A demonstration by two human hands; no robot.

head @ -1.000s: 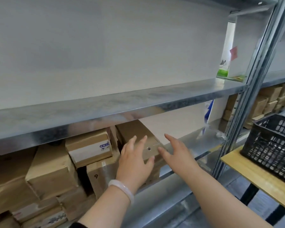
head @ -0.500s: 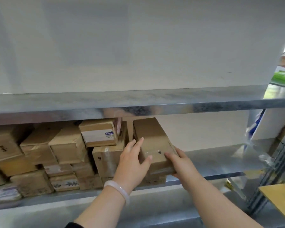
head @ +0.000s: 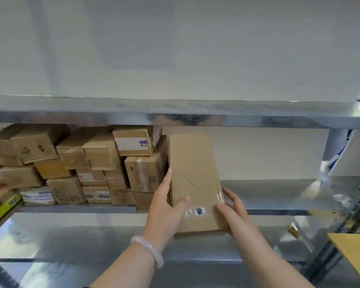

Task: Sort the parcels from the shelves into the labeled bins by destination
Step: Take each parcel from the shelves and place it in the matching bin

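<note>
Parcel gripped between left hand, right hand.

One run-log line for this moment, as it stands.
step: pick | left hand: grips long box, left side | right hand: grips its right side | long box: near end past shelf edge

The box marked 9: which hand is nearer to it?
Left. The left hand grips the long parcel on the side facing the box marked 9; the right hand grips the parcel's opposite side, farther away.
</note>
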